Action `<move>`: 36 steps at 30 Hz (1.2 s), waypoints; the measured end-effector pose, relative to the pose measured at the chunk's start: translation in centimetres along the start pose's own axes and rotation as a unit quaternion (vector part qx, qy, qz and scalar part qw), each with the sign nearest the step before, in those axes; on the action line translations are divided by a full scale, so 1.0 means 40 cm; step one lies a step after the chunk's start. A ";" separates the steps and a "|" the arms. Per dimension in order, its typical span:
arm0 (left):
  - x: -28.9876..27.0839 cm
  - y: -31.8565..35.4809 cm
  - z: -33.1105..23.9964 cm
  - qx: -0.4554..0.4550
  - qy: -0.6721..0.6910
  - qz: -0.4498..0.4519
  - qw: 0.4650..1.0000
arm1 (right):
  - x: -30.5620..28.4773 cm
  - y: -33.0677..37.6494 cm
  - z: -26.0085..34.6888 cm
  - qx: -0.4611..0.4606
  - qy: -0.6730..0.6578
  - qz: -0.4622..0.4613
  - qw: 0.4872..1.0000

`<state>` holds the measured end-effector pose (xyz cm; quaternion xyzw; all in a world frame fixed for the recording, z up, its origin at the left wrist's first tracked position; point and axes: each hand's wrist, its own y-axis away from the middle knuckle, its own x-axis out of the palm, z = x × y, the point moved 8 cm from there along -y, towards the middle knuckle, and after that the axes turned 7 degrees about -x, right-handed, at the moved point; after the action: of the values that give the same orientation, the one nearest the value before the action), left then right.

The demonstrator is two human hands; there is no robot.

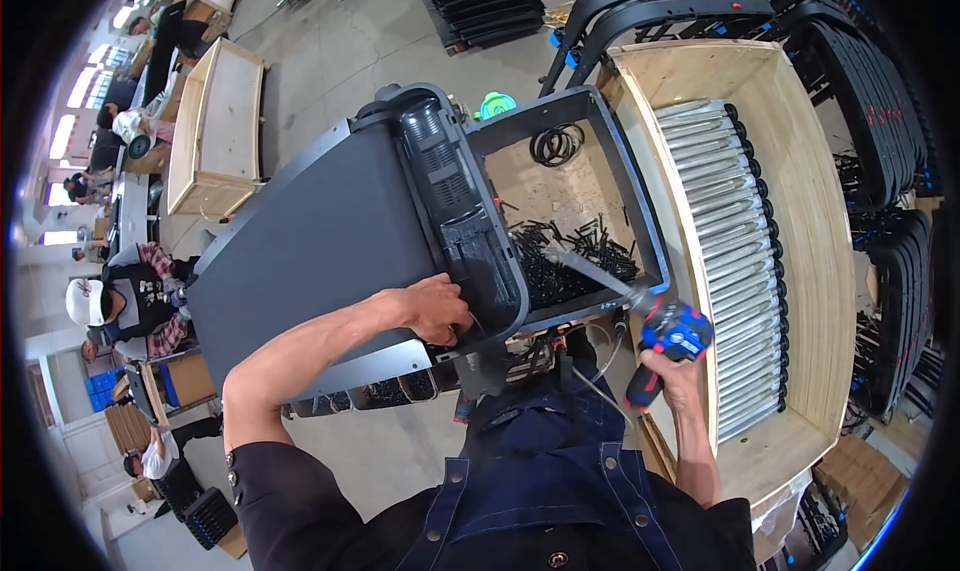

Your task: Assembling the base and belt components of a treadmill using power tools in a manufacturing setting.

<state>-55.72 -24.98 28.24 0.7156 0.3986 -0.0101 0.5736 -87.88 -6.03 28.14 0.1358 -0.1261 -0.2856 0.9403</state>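
A treadmill (310,221) with a black belt lies before me, and its motor bay (435,161) is uncovered. My left hand (440,311) is at the near corner of that bay, by the end of the belt. Its fingers are curled down together, and whatever they pinch is hidden. My right hand (675,371) grips a blue and black cordless drill (672,329). The drill's long bit points left, over a grey bin (655,241) with a heap of black screws (570,261) in it; the bit is blurred.
Black rings (556,146) lie at the bin's far end. On the right, a wooden crate (815,221) holds rows of metal rollers (725,271). Black curved frames (860,101) are stacked beyond it. Another wooden crate (225,121) stands far left, near a person in a white cap (90,301).
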 end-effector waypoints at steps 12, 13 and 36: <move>-0.020 0.002 -0.008 0.004 -0.002 0.005 1.000 | 0.110 0.013 -0.149 0.210 0.053 0.256 0.942; -0.022 0.003 -0.008 0.003 0.003 0.009 1.000 | 0.112 0.008 -0.148 0.211 0.053 0.257 0.942; -0.032 0.007 0.006 0.015 0.039 -0.013 0.999 | 0.180 -0.145 -0.097 0.172 0.208 0.332 0.904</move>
<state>-56.35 -25.90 29.00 0.7190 0.4298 0.0045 0.5462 -83.77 -14.08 23.76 0.3022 -0.0124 0.1035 0.9475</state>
